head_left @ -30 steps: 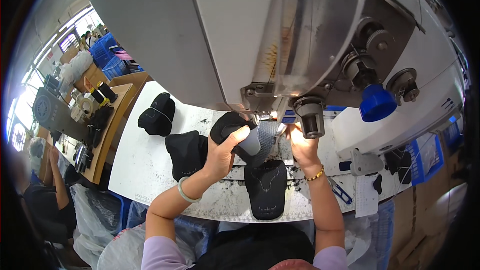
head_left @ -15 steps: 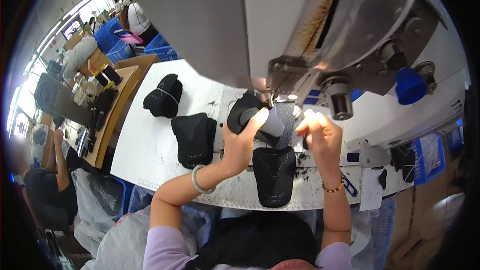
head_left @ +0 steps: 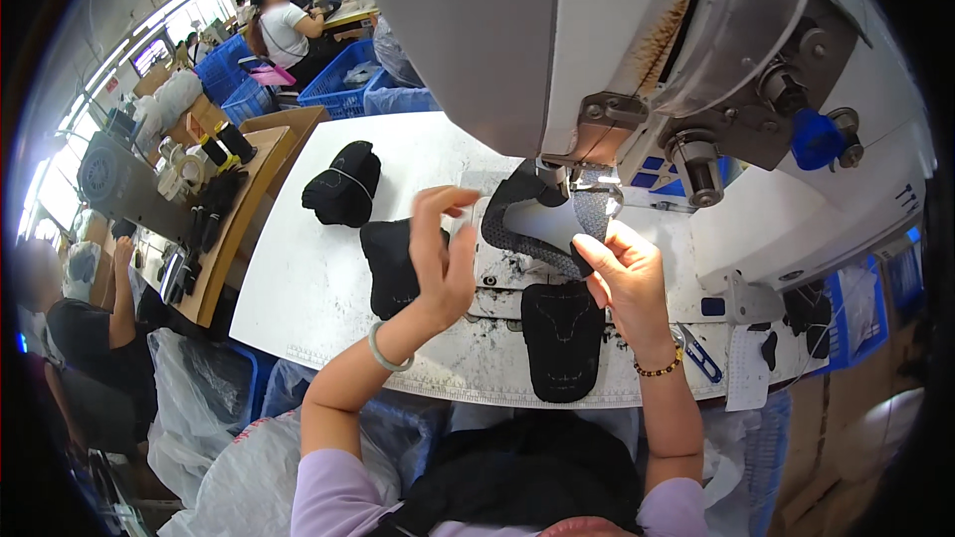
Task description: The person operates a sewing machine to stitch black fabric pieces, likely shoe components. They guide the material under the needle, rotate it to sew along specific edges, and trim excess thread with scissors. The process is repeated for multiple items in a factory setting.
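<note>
Under the needle area of the sewing machine [head_left: 587, 177] lies a curved black-and-grey mesh shoe upper [head_left: 512, 229], its pale grey lining showing. My right hand [head_left: 632, 283] pinches the near right edge of this upper between thumb and fingers; a bit of black material shows at the fingertips. My left hand [head_left: 443, 259] is off the upper, raised to its left with fingers apart and holding nothing. It partly covers a stack of black padded pieces [head_left: 388, 259]. Nearer to me, another black padded piece [head_left: 562, 343] with pale stitching lies on the white table [head_left: 269, 288].
A tied black bundle [head_left: 343, 184] sits at the far left of the table. A blue-handled cutter [head_left: 701, 356] and a white card [head_left: 746, 368] lie right of my wrist. Thread spools [head_left: 234, 142] stand on a side bench. Blue crates [head_left: 343, 80] and other people are beyond.
My left hand has let go of the upper and moved left, its fingers opening. The right hand has come to the upper's near edge. The whole view has shifted slightly.
</note>
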Motion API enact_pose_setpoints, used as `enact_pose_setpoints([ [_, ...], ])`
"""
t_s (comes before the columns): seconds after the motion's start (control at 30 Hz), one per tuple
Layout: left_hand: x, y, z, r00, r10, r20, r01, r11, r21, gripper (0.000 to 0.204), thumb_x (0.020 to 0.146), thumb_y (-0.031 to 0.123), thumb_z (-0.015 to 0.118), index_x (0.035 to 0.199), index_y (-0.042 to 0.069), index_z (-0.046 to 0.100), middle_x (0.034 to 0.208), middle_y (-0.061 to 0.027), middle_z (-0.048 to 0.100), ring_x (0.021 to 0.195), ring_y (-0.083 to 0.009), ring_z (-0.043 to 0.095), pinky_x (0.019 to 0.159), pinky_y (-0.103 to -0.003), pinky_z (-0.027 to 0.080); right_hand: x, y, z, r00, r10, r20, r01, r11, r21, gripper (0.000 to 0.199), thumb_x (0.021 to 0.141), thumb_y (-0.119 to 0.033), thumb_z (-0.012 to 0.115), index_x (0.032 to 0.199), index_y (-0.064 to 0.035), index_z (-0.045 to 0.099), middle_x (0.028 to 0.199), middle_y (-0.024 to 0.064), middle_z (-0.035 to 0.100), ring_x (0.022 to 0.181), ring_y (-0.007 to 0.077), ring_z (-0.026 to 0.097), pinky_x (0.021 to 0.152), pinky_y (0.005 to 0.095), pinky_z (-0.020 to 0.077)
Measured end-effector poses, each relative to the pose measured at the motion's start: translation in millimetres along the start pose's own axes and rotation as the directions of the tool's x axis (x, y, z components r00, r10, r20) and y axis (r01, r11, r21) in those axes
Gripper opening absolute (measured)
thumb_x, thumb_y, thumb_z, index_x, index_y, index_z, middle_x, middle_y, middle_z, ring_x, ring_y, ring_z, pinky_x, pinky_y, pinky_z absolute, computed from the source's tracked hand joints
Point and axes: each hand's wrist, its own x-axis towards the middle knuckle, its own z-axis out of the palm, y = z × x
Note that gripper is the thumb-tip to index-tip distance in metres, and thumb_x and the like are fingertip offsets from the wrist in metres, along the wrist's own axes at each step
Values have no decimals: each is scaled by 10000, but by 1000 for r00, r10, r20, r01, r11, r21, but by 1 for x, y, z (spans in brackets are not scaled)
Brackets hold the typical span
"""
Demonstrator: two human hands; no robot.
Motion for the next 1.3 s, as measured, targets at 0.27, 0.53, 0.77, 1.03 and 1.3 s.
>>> enact_pose_setpoints([
  [0.27, 11, 19, 16, 688, 514, 511, -688, 687, 234, 354, 708, 26, 591, 1061, 2, 612, 1047, -105, 622, 982, -260, 611, 869, -362, 484, -2, 2, -4, 995, -91, -41, 84, 983, -161, 138, 884, -89, 607, 779, -33, 536, 613, -24, 504, 462, 25, 418, 429, 184, 346],
  [0.53, 33, 35, 14, 646, 508, 570, -703, 687, 184, 309, 684, 18, 568, 983, -20, 636, 958, -116, 645, 864, -241, 648, 717, -308, 542, 15, -10, -34, 500, -701, 509, 727, 21, -686, 259, 745, -4, 647, 987, -88, 606, 995, 43, 611, 804, 207, 583, 804, 345, 449],
  [0.77, 33, 40, 18, 646, 477, 596, -698, 685, 208, 335, 670, 11, 558, 994, -27, 632, 954, -109, 645, 881, -239, 650, 745, -314, 551, 28, -3, -45, 570, -670, 476, 731, 149, -666, 240, 668, -31, 682, 892, -110, 652, 821, 7, 609, 737, 206, 566, 731, 345, 459],
  [1.03, 35, 24, 15, 651, 460, 604, -665, 729, 161, 349, 674, 40, 602, 1020, -5, 624, 958, -82, 605, 934, -226, 617, 814, -334, 526, 24, 2, -43, 564, -655, 503, 728, 106, -677, 245, 689, -36, 672, 928, -90, 657, 822, 26, 588, 743, 208, 576, 709, 329, 471],
  [1.3, 42, 2, 14, 688, 476, 548, -605, 793, 71, 354, 667, -11, 587, 1020, 0, 609, 991, -96, 614, 990, -266, 620, 784, -343, 539, 14, 6, -22, 559, -660, 502, 579, -123, -806, 247, 746, -84, 641, 986, -138, 669, 766, -51, 539, 651, 100, 539, 798, 320, 450],
])
